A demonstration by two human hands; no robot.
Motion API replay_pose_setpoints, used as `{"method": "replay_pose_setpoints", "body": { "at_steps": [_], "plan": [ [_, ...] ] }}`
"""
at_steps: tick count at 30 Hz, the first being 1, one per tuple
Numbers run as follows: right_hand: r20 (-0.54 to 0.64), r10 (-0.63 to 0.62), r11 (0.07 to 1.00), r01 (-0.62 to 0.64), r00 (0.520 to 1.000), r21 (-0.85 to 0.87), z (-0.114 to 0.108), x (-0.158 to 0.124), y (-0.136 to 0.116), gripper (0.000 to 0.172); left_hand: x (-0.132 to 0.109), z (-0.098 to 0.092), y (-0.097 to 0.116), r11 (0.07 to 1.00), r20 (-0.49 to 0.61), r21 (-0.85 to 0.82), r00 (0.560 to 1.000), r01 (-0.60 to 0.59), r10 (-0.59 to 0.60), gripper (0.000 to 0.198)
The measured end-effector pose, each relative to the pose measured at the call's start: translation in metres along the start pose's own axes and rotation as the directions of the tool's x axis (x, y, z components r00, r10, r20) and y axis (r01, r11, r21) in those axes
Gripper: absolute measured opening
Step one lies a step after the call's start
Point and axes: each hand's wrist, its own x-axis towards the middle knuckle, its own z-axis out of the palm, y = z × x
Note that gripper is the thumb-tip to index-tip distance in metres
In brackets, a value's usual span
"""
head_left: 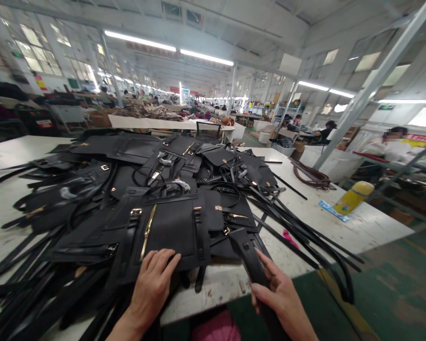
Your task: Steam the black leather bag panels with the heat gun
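Note:
My left hand (156, 279) rests with its fingers laid over the near edge of a black leather bag panel (172, 227), which has a gold zipper (148, 232) and buckled straps. Held at the table's front edge in my right hand (275, 284) is a wide black leather strap (250, 258), gripped between thumb and fingers. Its upper end reaches toward the bag pieces, and its lower part runs down out of view. Behind both hands spreads a large heap of black bag pieces (128, 147) with buckles, handles and loose straps.
Long black straps (301, 232) hang over the right table edge. A yellow bottle (354, 196) stands on a blue-white packet (333, 210) at the right, near brown coiled straps (310, 175). A pink scrap (290, 238) lies on the white table (383, 227). Other people work farther back.

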Motion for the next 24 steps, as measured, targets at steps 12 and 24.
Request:
{"method": "replay_pose_setpoints", "body": {
  "at_steps": [12,24],
  "plan": [
    [0.357,0.174,0.985,-0.158,0.918,-0.073,0.043,0.034,0.021,0.076,0.004,0.000,0.013,0.976,-0.015,-0.142,0.986,0.163,-0.167,0.020],
    [0.336,0.047,0.994,-0.012,0.941,-0.106,0.055,0.027,-0.009,0.074,-0.051,-0.035,0.024,0.160,0.019,-0.751,0.264,0.640,-0.964,0.031]
  ]
}}
